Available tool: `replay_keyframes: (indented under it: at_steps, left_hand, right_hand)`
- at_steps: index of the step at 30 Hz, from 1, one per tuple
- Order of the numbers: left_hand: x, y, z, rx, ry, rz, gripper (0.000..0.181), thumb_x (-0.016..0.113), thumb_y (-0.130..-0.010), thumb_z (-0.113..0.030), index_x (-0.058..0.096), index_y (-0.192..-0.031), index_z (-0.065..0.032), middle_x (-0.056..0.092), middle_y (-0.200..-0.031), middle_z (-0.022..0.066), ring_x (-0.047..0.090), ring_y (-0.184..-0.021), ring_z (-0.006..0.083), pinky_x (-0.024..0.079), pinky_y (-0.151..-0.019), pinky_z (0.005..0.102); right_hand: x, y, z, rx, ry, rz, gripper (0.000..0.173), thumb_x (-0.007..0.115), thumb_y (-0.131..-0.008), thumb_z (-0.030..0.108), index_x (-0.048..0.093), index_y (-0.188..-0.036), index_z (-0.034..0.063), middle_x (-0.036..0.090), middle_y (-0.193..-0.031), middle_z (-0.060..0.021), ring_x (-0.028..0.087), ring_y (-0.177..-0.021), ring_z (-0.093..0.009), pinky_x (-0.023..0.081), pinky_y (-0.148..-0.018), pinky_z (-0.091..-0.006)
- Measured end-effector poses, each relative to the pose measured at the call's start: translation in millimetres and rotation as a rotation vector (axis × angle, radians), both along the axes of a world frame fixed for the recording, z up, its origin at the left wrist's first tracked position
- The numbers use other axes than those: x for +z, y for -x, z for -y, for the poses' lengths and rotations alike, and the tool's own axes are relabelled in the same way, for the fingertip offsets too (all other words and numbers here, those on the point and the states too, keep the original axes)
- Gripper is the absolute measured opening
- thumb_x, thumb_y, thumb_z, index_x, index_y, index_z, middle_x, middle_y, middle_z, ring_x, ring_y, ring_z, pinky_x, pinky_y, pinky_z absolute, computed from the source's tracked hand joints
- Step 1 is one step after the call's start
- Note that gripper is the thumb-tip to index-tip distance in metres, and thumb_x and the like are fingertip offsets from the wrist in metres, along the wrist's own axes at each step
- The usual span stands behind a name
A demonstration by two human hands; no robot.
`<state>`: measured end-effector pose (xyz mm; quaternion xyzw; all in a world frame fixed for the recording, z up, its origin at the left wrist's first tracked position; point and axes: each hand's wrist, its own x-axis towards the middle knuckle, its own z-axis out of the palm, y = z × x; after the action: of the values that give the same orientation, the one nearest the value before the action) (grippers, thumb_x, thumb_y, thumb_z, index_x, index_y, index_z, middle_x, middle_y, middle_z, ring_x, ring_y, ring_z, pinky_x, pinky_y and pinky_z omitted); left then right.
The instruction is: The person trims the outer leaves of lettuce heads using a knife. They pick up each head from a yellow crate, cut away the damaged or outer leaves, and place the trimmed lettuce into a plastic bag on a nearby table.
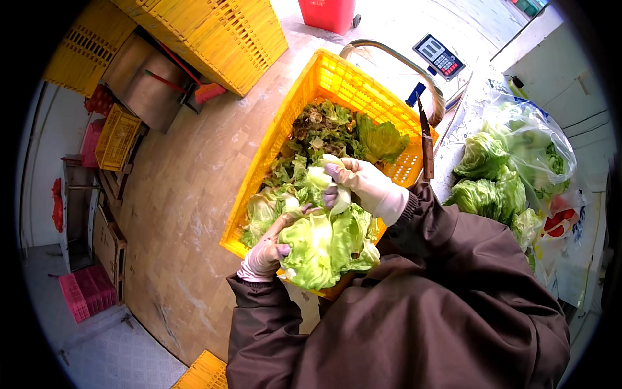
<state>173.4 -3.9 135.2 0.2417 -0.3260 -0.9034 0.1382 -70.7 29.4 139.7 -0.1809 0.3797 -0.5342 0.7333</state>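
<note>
My left hand (pixel 268 249), in a pale glove with purplish fingertips, is closed around the side of a head of lettuce (pixel 316 248). In a similar glove, my right hand (pixel 362 184) pinches a pale outer leaf (pixel 341 200) at the far side of the head. Whether that leaf is still attached cannot be made out. Both hands are over the near part of a yellow plastic crate (pixel 279 138). Inside it lie loose lettuce leaves (pixel 384 138), some of them browned and wilted.
A knife with a wooden handle (pixel 427 156) lies at the table edge on the right, point away from me. Beyond it is a weighing scale's display (pixel 439 56). More lettuce heads (pixel 486 194) and a plastic bag (pixel 549 141) are at right. Stacked yellow crates (pixel 218 39) and a broom (pixel 209 92) stand left.
</note>
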Motion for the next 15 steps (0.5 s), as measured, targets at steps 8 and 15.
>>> replay_keyframes:
  at_steps: [8,15]
  left_hand:
    - [-7.0,-9.7,-10.5,0.002,-0.077,-0.022,0.094,0.078,-0.067,-0.031,0.030,-0.139,0.0048,0.049,-0.131,0.0166,0.052,-0.118,0.0261,0.040,-0.103,0.0388]
    - [18.5,-5.8,-19.9,0.071,-0.103,-0.203,0.106,0.082,-0.065,-0.040,0.025,-0.143,0.0027,0.036,-0.144,0.0195,0.043,-0.128,0.0321,0.035,-0.107,0.0471]
  right_hand:
    - [14.3,-1.7,-3.1,-0.166,0.188,-0.187,0.028,0.061,-0.093,0.021,0.055,-0.113,0.0036,0.064,-0.097,-0.0016,0.062,-0.080,-0.010,0.056,-0.068,-0.0276]
    - [5.7,32.3,39.6,-0.023,-0.124,-1.052,0.048,0.055,-0.095,0.034,0.045,-0.128,0.0005,0.065,-0.099,-0.0150,0.065,-0.080,-0.023,0.054,-0.070,-0.0325]
